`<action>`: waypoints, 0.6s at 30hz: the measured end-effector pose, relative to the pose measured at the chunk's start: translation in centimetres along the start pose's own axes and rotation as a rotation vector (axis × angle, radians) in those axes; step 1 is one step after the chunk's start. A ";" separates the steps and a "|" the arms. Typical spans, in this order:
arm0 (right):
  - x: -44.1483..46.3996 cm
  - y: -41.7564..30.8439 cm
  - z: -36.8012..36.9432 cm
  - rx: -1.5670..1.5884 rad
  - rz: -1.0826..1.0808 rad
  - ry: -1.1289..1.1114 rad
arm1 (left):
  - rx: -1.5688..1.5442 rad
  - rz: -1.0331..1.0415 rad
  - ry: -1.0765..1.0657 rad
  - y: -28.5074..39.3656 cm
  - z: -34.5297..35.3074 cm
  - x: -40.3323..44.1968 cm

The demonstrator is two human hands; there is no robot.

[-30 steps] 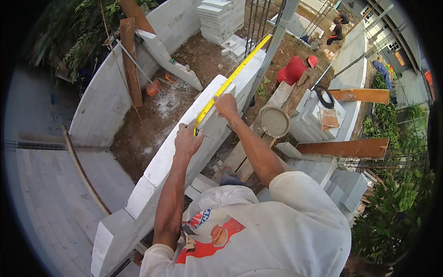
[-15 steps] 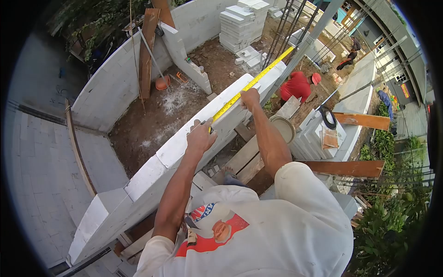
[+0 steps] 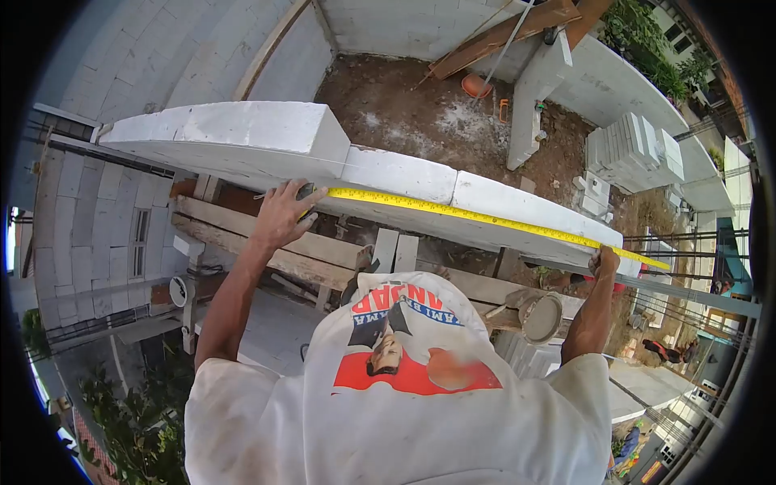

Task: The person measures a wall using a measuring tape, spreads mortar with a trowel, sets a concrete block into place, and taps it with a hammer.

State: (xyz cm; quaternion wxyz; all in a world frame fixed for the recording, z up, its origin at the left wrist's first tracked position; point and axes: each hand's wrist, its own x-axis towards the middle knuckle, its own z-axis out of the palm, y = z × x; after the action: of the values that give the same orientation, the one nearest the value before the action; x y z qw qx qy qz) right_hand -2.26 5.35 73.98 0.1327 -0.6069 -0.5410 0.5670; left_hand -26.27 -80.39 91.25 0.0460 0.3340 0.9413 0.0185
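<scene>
A yellow tape measure blade stretches along the near side of the white block wall, close below its top edge. At the blade's left end, my left hand is closed round the dark tape measure case, beside the step where a taller block stands. Far to the right, my right hand is closed on the blade near the wall's right end. The blade's tip pokes out past that hand. The fingers of the right hand are partly hidden.
Wooden planks run below the wall on my side. A round bucket stands near my right arm. Beyond the wall lie dirt ground, an orange bowl and stacked white blocks. A metal post meets the wall's right end.
My view has turned, so the wall now runs across it. My left hand has moved left along the wall with the case, and my hands are farther apart with more blade between them.
</scene>
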 end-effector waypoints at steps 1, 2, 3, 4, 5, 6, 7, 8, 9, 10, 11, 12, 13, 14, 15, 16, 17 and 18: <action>-0.4 -0.3 0.0 0.002 0.022 0.001 | 0.037 -0.023 0.014 -1.2 0.6 -0.6; -0.8 -0.5 0.1 -0.025 0.014 -0.014 | 0.023 -0.052 0.008 -1.9 1.1 -0.8; -0.9 -0.9 0.2 -0.018 0.039 -0.010 | 0.031 -0.050 0.023 -2.3 1.7 -0.7; -1.2 -1.3 0.3 -0.009 0.062 -0.004 | 0.039 -0.046 0.041 -2.5 2.3 -0.7; -2.7 -1.9 0.8 0.003 0.057 -0.012 | 0.031 -0.062 0.042 -2.4 2.7 -0.6; -2.9 -2.0 0.7 -0.010 0.047 -0.023 | 0.024 -0.080 0.045 -2.3 3.2 -0.5; -3.1 -1.9 0.6 -0.013 0.037 -0.047 | 0.034 -0.086 0.052 -2.3 3.7 -0.5; -3.5 -2.2 0.8 -0.014 0.029 -0.071 | 0.044 -0.090 0.058 -2.3 4.0 -0.5; -3.8 -2.4 1.1 -0.013 0.031 -0.044 | 0.039 -0.100 0.060 -2.3 4.4 -0.5; -4.1 -2.6 1.4 -0.020 0.026 -0.046 | 0.043 -0.104 0.083 -2.3 4.6 -0.5; -3.9 -2.6 1.4 -0.007 0.050 -0.032 | 0.047 -0.108 0.105 -2.1 4.8 -0.4; -3.7 -2.7 1.4 0.006 0.072 -0.018 | 0.043 -0.114 0.109 -2.1 4.9 -0.2; -3.7 -2.5 1.2 0.038 0.058 -0.109 | 0.044 -0.118 0.119 -2.1 5.0 -0.1; -4.2 -2.8 1.3 0.032 0.053 -0.112 | 0.046 -0.122 0.126 -2.1 5.0 0.0; -5.0 -3.1 1.6 0.038 0.043 -0.100 | 0.044 -0.129 0.127 -1.9 4.9 0.0; -5.8 -3.3 1.9 0.046 0.034 -0.088 | 0.059 -0.126 0.143 -1.9 4.9 0.2; -5.8 -3.2 1.8 0.037 0.022 -0.097 | 0.075 -0.121 0.157 -1.9 4.8 0.4; -5.7 -3.1 1.8 0.036 0.022 -0.100 | 0.076 -0.124 0.157 -1.9 4.6 0.5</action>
State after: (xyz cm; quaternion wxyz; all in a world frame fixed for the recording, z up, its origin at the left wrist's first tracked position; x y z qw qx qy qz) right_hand -4.02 1.14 78.96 0.1102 -0.5813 -0.5299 0.6076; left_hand -27.40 -81.47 86.49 -0.0395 0.2741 0.9609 0.0061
